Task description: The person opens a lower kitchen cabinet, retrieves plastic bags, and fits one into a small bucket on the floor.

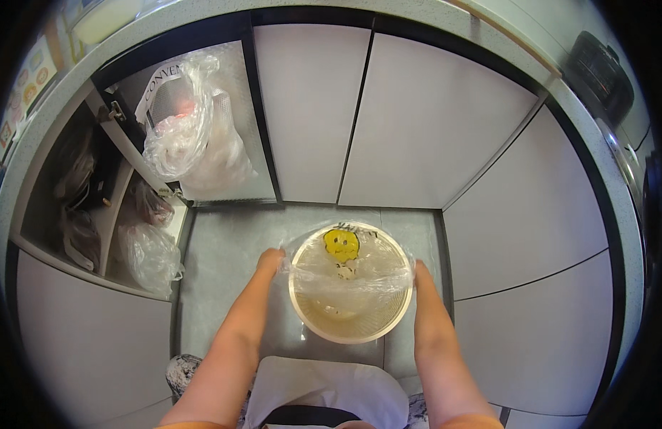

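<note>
A clear plastic bag with a yellow cartoon face and dark print is stretched flat between my two hands. My left hand grips its left edge, and my right hand grips its right edge; the fingertips are partly hidden by the plastic. Directly below the bag stands a round cream plastic wastebasket with ribbed walls, its mouth facing up. The film covers the far part of the mouth, while the near part of the inside shows. Whether the bag touches the rim, I cannot tell.
An open cabinet door at the left carries a bundle of plastic bags. More bags lie inside the cabinet. Grey cabinet fronts surround the grey tiled floor, with a speckled countertop above. My knee is at lower left.
</note>
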A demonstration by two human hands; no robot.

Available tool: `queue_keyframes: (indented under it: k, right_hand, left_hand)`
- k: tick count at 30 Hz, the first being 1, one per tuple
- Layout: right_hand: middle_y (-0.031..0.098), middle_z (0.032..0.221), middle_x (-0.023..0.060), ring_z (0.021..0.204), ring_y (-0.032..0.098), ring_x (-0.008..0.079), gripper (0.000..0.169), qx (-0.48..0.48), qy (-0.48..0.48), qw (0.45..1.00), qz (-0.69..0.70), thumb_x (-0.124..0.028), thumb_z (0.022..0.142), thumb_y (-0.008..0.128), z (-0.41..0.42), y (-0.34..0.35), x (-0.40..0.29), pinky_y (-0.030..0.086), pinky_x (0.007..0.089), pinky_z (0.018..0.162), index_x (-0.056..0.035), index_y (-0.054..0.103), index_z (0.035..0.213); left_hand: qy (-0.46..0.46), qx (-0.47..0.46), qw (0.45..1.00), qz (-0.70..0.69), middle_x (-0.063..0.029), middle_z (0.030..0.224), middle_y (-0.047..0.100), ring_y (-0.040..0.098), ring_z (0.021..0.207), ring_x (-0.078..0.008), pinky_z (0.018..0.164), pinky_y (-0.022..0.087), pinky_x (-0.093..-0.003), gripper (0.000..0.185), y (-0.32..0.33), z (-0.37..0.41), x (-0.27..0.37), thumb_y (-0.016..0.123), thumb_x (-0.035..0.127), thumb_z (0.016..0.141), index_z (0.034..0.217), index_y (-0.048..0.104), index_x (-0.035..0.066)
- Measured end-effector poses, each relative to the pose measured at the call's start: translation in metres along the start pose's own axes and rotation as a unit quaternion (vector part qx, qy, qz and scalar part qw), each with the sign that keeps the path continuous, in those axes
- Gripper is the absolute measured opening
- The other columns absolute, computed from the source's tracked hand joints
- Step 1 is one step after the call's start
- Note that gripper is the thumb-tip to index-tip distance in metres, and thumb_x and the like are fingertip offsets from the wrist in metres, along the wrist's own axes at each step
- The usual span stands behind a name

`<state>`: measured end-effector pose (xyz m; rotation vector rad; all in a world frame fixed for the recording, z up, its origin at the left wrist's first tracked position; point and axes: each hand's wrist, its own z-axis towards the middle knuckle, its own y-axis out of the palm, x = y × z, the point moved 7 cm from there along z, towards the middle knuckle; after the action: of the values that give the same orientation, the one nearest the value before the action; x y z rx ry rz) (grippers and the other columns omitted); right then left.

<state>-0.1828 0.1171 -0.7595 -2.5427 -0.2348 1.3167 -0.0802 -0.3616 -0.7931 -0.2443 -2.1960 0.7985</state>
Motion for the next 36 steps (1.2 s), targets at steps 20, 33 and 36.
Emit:
queue_keyframes:
  k: [20, 33, 36]
  right_hand:
    - [0.057, 0.105, 0.0099, 0.097, 0.055, 0.0268, 0.037, 0.026, -0.567, 0.730, -0.382, -0.009, 0.069, 0.067, -0.228, -0.025, -0.142, 0.046, 0.0361, 0.082, -0.0104, 0.058, 0.106]
    - [0.046, 0.067, 0.0035, 0.067, 0.051, 0.0209, 0.006, -0.152, -0.655, 0.588, -0.449, -0.008, 0.067, 0.057, -0.301, -0.006, -0.062, 0.044, 0.0331, 0.059, -0.0089, 0.054, 0.072]
    - [0.047, 0.069, 0.0044, 0.068, 0.053, 0.0223, 0.007, -0.204, -0.634, 0.599, -0.444, -0.008, 0.068, 0.058, -0.290, -0.004, -0.019, 0.045, 0.0334, 0.057, -0.0090, 0.054, 0.074]
  left_hand:
    - [0.517, 0.160, 0.839, 0.061, -0.0091, 0.102, 0.057, 0.053, 0.095, -0.0267, 0.089, 0.040, -0.0421, 0.035, -0.093, -0.216, 0.125, 0.070, 0.024, 0.070, 0.098, 0.059, 0.007]
    - [0.720, -0.048, 0.619, 0.311, -0.0008, 0.072, 0.048, 0.050, 0.077, -0.0179, 0.076, 0.040, -0.0319, 0.008, -0.002, -0.336, 0.091, 0.054, 0.015, 0.068, 0.076, 0.053, 0.013]
    - [0.720, -0.069, 0.617, 0.310, 0.0012, 0.070, 0.045, 0.048, 0.074, -0.0136, 0.069, 0.038, -0.0287, 0.004, 0.006, -0.338, 0.063, 0.053, 0.015, 0.070, 0.074, 0.051, 0.015]
